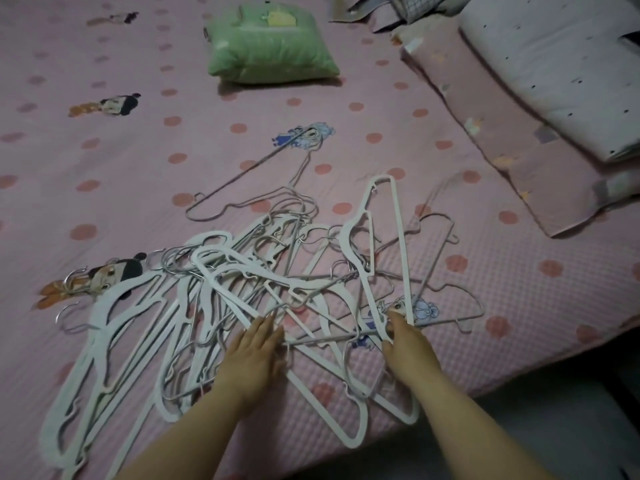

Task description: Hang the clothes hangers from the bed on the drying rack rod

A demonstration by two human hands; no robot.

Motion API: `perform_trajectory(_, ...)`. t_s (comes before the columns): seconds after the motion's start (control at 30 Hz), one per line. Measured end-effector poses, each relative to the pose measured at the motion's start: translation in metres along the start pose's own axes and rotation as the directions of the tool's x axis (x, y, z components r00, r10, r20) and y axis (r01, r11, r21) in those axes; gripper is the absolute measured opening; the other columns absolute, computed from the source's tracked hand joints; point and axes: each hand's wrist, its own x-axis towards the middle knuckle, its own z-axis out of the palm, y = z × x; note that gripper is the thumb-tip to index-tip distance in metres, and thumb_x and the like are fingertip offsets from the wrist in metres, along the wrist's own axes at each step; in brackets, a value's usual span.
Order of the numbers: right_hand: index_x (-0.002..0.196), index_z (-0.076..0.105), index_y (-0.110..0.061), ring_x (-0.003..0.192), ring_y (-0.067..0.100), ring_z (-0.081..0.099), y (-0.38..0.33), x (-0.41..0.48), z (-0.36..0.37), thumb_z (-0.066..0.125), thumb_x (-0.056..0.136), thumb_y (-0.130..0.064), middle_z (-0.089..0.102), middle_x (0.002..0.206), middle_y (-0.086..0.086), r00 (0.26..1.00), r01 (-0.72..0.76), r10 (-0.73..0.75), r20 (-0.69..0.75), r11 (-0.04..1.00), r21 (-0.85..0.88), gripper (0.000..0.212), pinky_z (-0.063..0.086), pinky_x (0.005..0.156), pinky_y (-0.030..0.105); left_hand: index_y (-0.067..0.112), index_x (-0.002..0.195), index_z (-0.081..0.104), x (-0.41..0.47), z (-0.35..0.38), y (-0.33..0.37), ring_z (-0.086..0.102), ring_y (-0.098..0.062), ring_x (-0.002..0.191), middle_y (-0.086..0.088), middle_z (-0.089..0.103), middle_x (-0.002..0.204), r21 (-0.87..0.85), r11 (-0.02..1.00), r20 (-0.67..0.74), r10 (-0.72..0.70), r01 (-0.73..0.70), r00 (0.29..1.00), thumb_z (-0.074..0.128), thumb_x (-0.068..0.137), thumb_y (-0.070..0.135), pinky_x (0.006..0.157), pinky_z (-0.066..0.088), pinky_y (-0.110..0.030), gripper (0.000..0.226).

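A tangled pile of several white plastic hangers [221, 268] and thin wire hangers lies on the pink dotted bed sheet [519, 271] near the bed's front edge. One thin wire hanger [242, 174] lies apart, just beyond the pile. My left hand [256, 348] lies palm down on the pile's near side, fingers stretched over the hangers. My right hand [405, 337] pinches the lower corner of a long white hanger [394, 237] that points away from me. No drying rack rod is in view.
A green pillow [270, 46] sits at the back middle of the bed. Folded quilts and a pale bolster [554, 81] fill the right side. The bed's front edge [485, 386] drops to a dark floor at the lower right.
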Motion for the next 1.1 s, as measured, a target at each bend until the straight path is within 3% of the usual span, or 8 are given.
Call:
perform_trajectory(0.27, 0.130, 0.041, -0.017, 0.111, 0.027, 0.052, -0.009, -0.008, -0.005, 0.042, 0.094, -0.040, 0.057, 0.121, 0.010, 0.999, -0.054, 0.048, -0.025, 0.937, -0.346, 0.043, 0.042, 0.091, 0.031, 0.026, 0.148, 0.003, 0.006, -0.008, -0.009, -0.012, -0.015, 0.145, 0.001, -0.012, 0.157, -0.008, 0.999, 0.060, 0.048, -0.048, 0.997, -0.012, 0.065, 0.059, 0.117, -0.005, -0.031, 0.091)
perform_trajectory(0.37, 0.125, 0.046, -0.014, 0.109, 0.024, 0.055, -0.008, -0.016, -0.017, 0.040, 0.095, -0.034, 0.062, 0.117, 0.006, 0.992, -0.101, 0.066, -0.106, 0.923, -0.372, 0.037, 0.040, 0.095, 0.030, 0.025, 0.148, 0.008, 0.005, -0.015, -0.009, -0.010, -0.015, 0.145, 0.001, -0.010, 0.157, -0.013, 0.998, 0.081, 0.058, -0.057, 0.995, 0.020, 0.098, 0.040, 0.118, -0.002, -0.031, 0.053)
perform_trajectory(0.53, 0.122, 0.046, -0.011, 0.117, 0.026, 0.047, -0.007, -0.033, -0.047, 0.034, 0.097, -0.024, 0.062, 0.113, 0.009, 0.964, -0.193, 0.111, -0.243, 0.918, -0.347, 0.031, 0.024, 0.112, 0.033, 0.024, 0.141, 0.031, 0.008, -0.031, -0.008, 0.007, -0.017, 0.145, -0.001, 0.009, 0.157, 0.008, 0.996, 0.104, 0.089, -0.090, 0.991, 0.034, 0.097, 0.033, 0.117, 0.009, -0.030, 0.045)
perform_trajectory(0.77, 0.115, 0.045, -0.011, 0.096, 0.028, 0.054, -0.015, -0.066, -0.104, 0.028, 0.097, -0.014, 0.059, 0.115, 0.017, 0.903, -0.233, 0.174, -0.392, 0.966, -0.109, 0.025, 0.034, 0.074, 0.027, 0.017, 0.127, 0.053, 0.012, -0.092, 0.031, 0.053, -0.022, 0.119, -0.005, 0.056, 0.132, -0.221, 0.971, 0.031, 0.099, -0.090, 0.995, 0.042, 0.096, 0.031, 0.096, 0.041, -0.026, 0.036)
perform_trajectory(0.9, 0.115, 0.048, -0.003, 0.092, 0.031, 0.060, -0.025, -0.106, -0.130, 0.039, 0.092, -0.003, 0.062, 0.104, 0.024, 0.889, -0.204, 0.087, -0.450, 0.954, -0.219, 0.025, 0.029, 0.065, 0.029, 0.010, 0.120, 0.056, -0.004, -0.149, 0.106, 0.055, -0.026, 0.113, -0.011, 0.060, 0.120, -0.635, 0.736, -0.036, 0.276, -0.235, 0.961, 0.039, 0.098, 0.027, 0.084, 0.038, -0.023, 0.032)
perform_trajectory(0.97, 0.093, 0.060, 0.004, 0.063, 0.035, 0.065, -0.028, -0.126, -0.140, 0.068, 0.070, 0.004, 0.066, 0.068, 0.023, 0.809, -0.263, 0.077, -0.583, 0.934, -0.241, 0.025, 0.033, 0.049, 0.029, 0.009, 0.125, 0.049, -0.015, -0.173, 0.145, 0.058, -0.023, 0.099, -0.012, 0.059, 0.117, -0.811, 0.535, -0.052, 0.337, -0.237, 0.940, 0.039, 0.097, 0.028, 0.083, 0.042, -0.027, 0.035)
perform_trajectory(1.03, 0.069, 0.056, -0.012, 0.039, 0.027, 0.057, -0.027, -0.154, -0.152, 0.078, 0.049, 0.001, 0.045, 0.038, 0.000, 0.689, -0.334, 0.074, -0.721, 0.915, -0.226, 0.033, 0.030, 0.034, 0.026, 0.007, 0.128, 0.045, -0.027, -0.191, 0.183, 0.057, -0.016, 0.085, -0.010, 0.058, 0.110, -0.883, 0.410, -0.046, 0.405, -0.226, 0.913, 0.040, 0.096, 0.031, 0.070, 0.044, -0.026, 0.040)
perform_trajectory(1.1, 0.074, 0.049, -0.022, 0.063, 0.028, 0.065, -0.026, -0.181, -0.163, 0.057, 0.074, 0.001, 0.046, 0.051, -0.002, 0.647, -0.327, 0.168, -0.744, 0.942, -0.071, 0.024, 0.042, 0.050, 0.028, 0.009, 0.104, 0.052, -0.041, -0.202, 0.220, 0.056, -0.011, 0.074, -0.007, 0.057, 0.098, -0.918, 0.334, -0.048, 0.444, -0.215, 0.895, 0.043, 0.095, 0.030, 0.065, 0.042, -0.024, 0.025)
